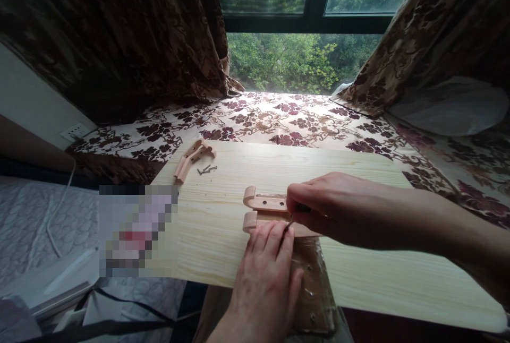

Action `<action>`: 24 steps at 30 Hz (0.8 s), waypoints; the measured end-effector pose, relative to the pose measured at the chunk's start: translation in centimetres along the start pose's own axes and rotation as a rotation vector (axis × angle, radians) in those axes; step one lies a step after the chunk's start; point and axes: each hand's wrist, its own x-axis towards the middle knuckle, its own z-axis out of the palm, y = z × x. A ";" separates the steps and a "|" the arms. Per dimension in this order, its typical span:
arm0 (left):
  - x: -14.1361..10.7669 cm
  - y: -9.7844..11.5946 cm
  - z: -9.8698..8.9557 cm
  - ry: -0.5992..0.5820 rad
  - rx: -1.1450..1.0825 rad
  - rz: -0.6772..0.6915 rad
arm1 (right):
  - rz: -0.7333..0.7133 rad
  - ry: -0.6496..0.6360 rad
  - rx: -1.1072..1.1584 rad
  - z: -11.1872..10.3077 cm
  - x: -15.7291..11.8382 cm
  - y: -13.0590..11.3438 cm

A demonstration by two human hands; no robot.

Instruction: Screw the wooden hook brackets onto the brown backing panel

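Before a floral-clothed window seat (297, 114) at 12 o'clock, seems to be driving a screw at a pale wood-grain bench (215, 231). Closes right hand (314, 199) round a mostly hidden dark tool (304, 208); presses flat left hand (266, 268), fingers slightly parted, on a light-brown, hook-ended wooden piece (251, 221) near bench centre, with a matching two-holed piece (272, 202) just beyond. Has loose grey metal screws (205, 171) at 11 o'clock. Probably calls next for holding wood firm and turning straight.

— Where's the light from?
— The window (306, 56), twelve to one o'clock; it pales the cloth (274, 114) beneath.
— Darkest part?
— The curtain (119, 24) at ten. The underside of the right hand (319, 194) is shaded.
— Flaws?
— Coarse pixel blocks (137, 231) at eight; wide-angle stretching toward the edges.
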 end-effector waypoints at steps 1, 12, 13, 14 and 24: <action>0.1 0.0 0.0 -0.001 0.004 0.003 | 0.011 -0.004 -0.011 -0.1 -0.1 0.1; 0.1 0.0 -0.1 -0.006 0.030 0.009 | 0.064 0.015 -0.048 -0.4 -0.7 0.3; 0.1 0.0 -0.1 -0.007 0.030 0.008 | 0.069 0.022 -0.063 -0.3 -0.6 0.3; 0.1 0.0 -0.1 -0.006 0.030 0.007 | 0.073 0.027 -0.078 -0.3 -0.6 0.3; 0.3 -0.1 0.1 0.009 0.022 0.007 | 0.035 0.013 -0.086 -1.0 -0.8 0.4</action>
